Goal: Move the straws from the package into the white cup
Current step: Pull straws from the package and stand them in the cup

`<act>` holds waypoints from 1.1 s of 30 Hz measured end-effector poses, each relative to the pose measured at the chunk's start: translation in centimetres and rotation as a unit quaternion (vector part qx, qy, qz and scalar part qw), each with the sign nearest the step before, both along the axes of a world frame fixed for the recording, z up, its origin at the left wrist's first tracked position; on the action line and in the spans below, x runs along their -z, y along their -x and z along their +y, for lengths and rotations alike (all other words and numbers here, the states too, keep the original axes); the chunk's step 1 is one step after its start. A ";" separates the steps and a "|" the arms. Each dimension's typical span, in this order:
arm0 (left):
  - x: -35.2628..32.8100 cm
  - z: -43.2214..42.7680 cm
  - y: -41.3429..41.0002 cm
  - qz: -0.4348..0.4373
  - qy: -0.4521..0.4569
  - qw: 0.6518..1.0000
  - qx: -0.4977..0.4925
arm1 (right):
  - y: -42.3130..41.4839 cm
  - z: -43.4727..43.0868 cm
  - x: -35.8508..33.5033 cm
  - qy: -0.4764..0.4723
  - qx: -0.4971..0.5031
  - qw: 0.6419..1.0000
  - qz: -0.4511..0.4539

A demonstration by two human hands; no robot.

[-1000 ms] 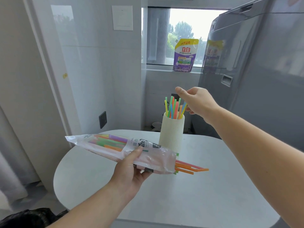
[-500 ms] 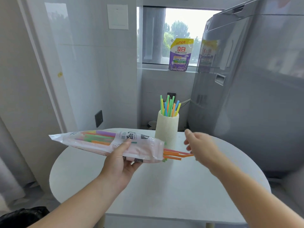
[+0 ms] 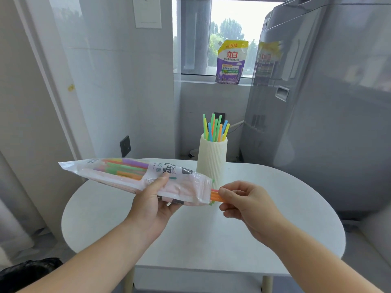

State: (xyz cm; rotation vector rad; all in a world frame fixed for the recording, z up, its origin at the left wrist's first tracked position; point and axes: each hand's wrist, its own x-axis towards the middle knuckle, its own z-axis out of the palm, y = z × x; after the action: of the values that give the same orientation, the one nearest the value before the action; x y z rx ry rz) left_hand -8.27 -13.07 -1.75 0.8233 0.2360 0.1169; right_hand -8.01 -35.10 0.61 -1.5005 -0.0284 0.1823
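My left hand [image 3: 152,205] holds a clear plastic straw package [image 3: 118,173] level above the table, its open mouth pointing right. Orange and pink straw ends [image 3: 215,196] stick out of that mouth. My right hand [image 3: 245,203] pinches those ends between thumb and fingers. Behind the package stands the ribbed white cup [image 3: 212,160] on the table, with several coloured straws [image 3: 214,129] upright in it.
The round white table [image 3: 211,235] carries only the cup. A grey washing machine [image 3: 321,102] rises at the right. A purple detergent pouch [image 3: 230,62] sits on the window sill. White tiled wall is at the left, a black bag [image 3: 27,273] at the bottom left.
My right hand came down from above the cup to the package mouth and closed on the protruding straw ends. The package shifted slightly left in my left hand.
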 end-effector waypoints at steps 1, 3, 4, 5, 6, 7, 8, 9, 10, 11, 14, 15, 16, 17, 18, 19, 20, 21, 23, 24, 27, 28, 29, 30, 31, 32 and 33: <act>0.0 0.1 0.0 0.000 0.001 1.000 -0.002 | -0.1 0.0 -0.2 -0.010 0.003 1.000 0.005; -0.2 0.4 0.0 -0.003 0.003 1.000 -0.006 | -0.4 -0.5 -0.6 -0.033 0.008 0.999 0.021; -0.3 0.6 0.0 -0.004 0.003 1.000 -0.008 | -0.7 -1.0 -0.9 -0.040 0.015 0.999 0.027; -0.4 0.7 0.0 -0.005 0.003 1.000 -0.010 | -0.9 -1.5 -1.1 -0.045 0.025 0.998 0.031; -0.5 0.9 0.0 -0.004 0.005 1.000 -0.013 | -1.1 -2.0 -1.2 -0.054 0.035 0.997 0.035; -0.6 1.1 0.0 -0.004 0.009 1.000 -0.017 | -1.2 -2.4 -1.4 -0.068 0.044 0.996 0.041; -0.7 1.1 0.0 -0.002 0.015 1.000 -0.021 | -1.3 -2.8 -1.4 -0.088 0.049 0.994 0.050; -0.8 1.2 0.0 0.000 0.020 1.000 -0.024 | -1.4 -2.9 -1.4 -0.109 0.051 0.991 0.059; -0.8 1.2 0.0 0.001 0.023 0.999 -0.026 | -1.4 -3.0 -1.4 -0.126 0.048 0.989 0.066; -0.9 1.2 0.0 0.001 0.026 0.999 -0.028 | -1.3 -3.0 -1.4 -0.142 0.046 0.986 0.074; -1.0 1.1 0.1 0.002 0.034 0.999 -0.028 | -1.3 -2.5 -1.5 -0.205 0.065 0.973 0.083; -1.1 1.1 0.1 0.002 0.036 0.999 -0.026 | -1.2 -2.2 -1.6 -0.239 0.082 0.963 0.089; -1.1 0.9 0.1 0.002 0.038 0.999 -0.024 | -1.1 -1.8 -1.7 -0.276 0.101 0.951 0.097; -1.1 0.8 0.2 0.001 0.039 0.999 -0.024 | -1.0 -1.4 -1.8 -0.309 0.117 0.938 0.105; -1.2 0.8 0.2 0.000 0.040 0.999 -0.025 | -0.9 -1.1 -1.9 -0.334 0.124 0.928 0.112; -1.3 0.7 0.2 0.000 0.041 0.999 -0.027 | -0.8 -0.8 -2.0 -0.350 0.124 0.921 0.114; -1.3 0.7 0.2 -0.002 0.043 0.999 -0.029 | -0.6 -0.7 -2.2 -0.362 0.121 0.918 0.112; -1.4 0.7 0.2 -0.003 0.044 0.999 -0.030 | -0.6 -0.6 -2.3 -0.370 0.113 0.916 0.108; -1.5 0.8 0.3 -0.006 0.045 0.998 -0.031 | -0.5 -0.6 -2.6 -0.380 0.095 0.915 0.099; -1.5 0.9 0.3 -0.006 0.045 0.998 -0.032 | -0.4 -0.7 -2.7 -0.385 0.086 0.914 0.094; -1.6 1.0 0.4 -0.007 0.041 0.999 -0.033 | -0.3 -0.9 -2.9 -0.395 0.064 0.913 0.081; -1.6 0.9 0.5 -0.006 0.042 0.999 -0.033 | -0.3 -0.7 -2.9 -0.396 0.059 0.913 0.081; -1.6 0.8 0.5 -0.005 0.044 0.998 -0.033 | -0.2 -0.4 -2.8 -0.392 0.057 0.915 0.083; -1.6 0.7 0.5 -0.003 0.045 0.998 -0.033 | -0.1 -0.1 -2.7 -0.383 0.059 0.918 0.084; -1.6 0.6 0.5 0.000 0.046 0.998 -0.030 | -0.1 0.4 -2.4 -0.369 0.064 0.923 0.083; -1.6 0.3 0.5 0.002 0.046 0.999 -0.025 | -0.1 0.8 -2.2 -0.351 0.069 0.930 0.082; -1.6 0.1 0.5 0.003 0.044 0.999 -0.019 | 0.0 1.2 -1.8 -0.328 0.071 0.939 0.080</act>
State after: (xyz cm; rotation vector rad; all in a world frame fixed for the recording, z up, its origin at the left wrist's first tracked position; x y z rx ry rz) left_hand -8.81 -12.94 -0.20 0.7310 0.2601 0.1390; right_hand -7.99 -33.89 2.42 -0.8133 0.1388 0.1561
